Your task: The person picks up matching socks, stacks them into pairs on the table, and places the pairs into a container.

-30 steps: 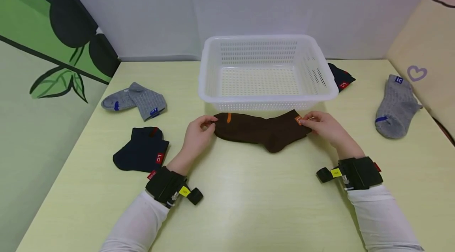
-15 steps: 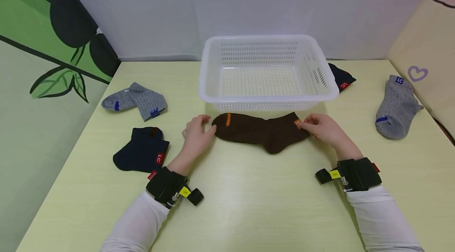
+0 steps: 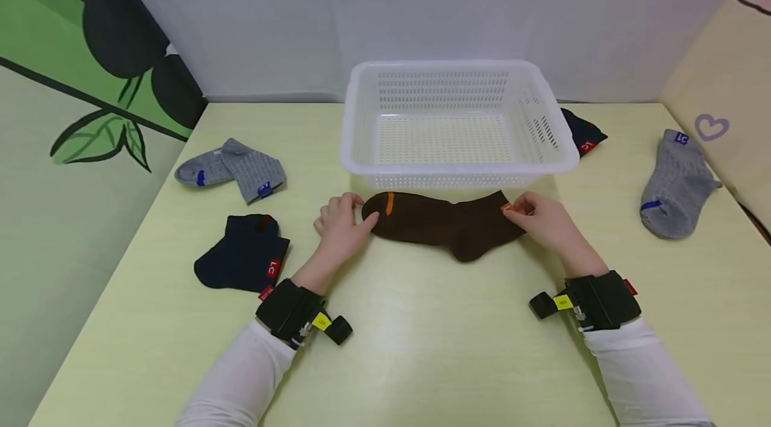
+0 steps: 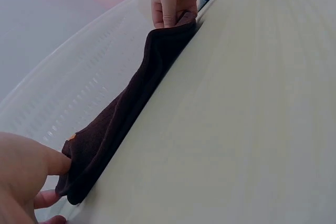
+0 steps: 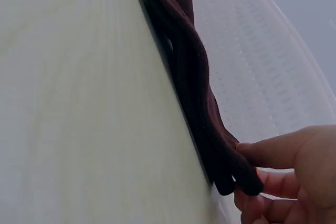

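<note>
A brown sock point(image 3: 415, 218) with an orange toe mark and orange cuff label lies flat, toe to the left, in front of the white basket point(image 3: 460, 167). My left hand point(image 3: 342, 229) is at the toe, its thumb on top and its fingers around the end; the left wrist view shows the thumb point(image 4: 56, 162) against the fabric. At the cuff, my right hand point(image 3: 548, 223) pinches the edge by the label. Seen from the right wrist, the cuff point(image 5: 231, 166) shows stacked layers, slightly lifted between thumb and fingers.
Grey socks point(image 3: 231, 169) and a navy pair point(image 3: 241, 256) lie on the left of the table point(image 3: 421, 347). Another grey sock point(image 3: 677, 186) lies far right. A navy sock point(image 3: 583, 132) is partly hidden behind the basket's right side. A curtain-like backdrop point(image 3: 446, 19) stands behind.
My left fingers loosened from the toe, then moved right so the thumb overlaps it again. My right hand shifted slightly at the cuff, its thumb covering more of the label. The sock stays nearly still.
</note>
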Tool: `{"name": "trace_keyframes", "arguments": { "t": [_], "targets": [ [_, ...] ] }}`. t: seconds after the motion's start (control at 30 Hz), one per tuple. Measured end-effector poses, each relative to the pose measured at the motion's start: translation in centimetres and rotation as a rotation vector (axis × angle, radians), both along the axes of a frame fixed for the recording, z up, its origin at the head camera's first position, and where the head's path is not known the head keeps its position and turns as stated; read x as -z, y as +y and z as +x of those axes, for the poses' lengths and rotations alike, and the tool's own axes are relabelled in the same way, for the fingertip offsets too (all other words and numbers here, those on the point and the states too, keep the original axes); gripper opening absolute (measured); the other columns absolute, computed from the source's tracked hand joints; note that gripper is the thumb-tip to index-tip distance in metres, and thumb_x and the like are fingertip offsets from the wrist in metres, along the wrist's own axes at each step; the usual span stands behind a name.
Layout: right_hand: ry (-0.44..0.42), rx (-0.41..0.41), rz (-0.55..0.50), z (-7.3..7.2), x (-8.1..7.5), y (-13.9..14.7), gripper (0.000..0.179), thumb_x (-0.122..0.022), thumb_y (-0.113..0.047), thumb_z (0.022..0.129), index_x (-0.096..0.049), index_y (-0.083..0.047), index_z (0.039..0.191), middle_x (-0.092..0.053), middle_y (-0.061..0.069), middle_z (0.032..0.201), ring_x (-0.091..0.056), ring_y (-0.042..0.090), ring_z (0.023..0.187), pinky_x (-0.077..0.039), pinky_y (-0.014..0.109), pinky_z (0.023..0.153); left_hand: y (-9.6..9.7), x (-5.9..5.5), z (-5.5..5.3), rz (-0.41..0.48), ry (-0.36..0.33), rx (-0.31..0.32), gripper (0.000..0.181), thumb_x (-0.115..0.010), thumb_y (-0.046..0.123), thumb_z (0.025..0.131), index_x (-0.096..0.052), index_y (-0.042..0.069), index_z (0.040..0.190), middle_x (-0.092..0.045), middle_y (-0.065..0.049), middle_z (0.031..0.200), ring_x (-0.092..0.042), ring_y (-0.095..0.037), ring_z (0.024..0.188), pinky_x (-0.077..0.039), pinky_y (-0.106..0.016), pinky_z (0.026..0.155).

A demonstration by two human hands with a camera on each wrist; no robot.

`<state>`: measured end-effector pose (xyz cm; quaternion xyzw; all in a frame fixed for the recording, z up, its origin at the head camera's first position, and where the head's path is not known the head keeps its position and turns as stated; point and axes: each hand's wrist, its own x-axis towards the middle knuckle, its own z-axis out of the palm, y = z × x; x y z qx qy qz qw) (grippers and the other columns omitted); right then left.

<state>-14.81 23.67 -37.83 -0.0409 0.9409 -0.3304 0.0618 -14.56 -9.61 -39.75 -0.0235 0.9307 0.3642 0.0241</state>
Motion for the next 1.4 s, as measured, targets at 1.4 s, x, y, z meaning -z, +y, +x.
{"name": "trace_keyframes", "arguments": {
  "t": [1.4],
  "targets": [
    [0.000, -0.035, 0.122, 0.2, 0.7, -1.9, 0.041, -0.066, -0.030, 0.087, -0.056, 0.009, 0.093, -0.052, 0.020, 0.089, -0.048, 0.031, 0.082, -0.039, 0.038, 0.069, -0.1, 0.0, -0.1, -0.036, -0.036, 0.011, 0.054, -0.059, 0.047, 0.090, -0.054, -0.003, 0.113, -0.038, -0.021, 0.126, -0.031, -0.037, 0.113, -0.021, -0.052, 0.095]
  ]
}}
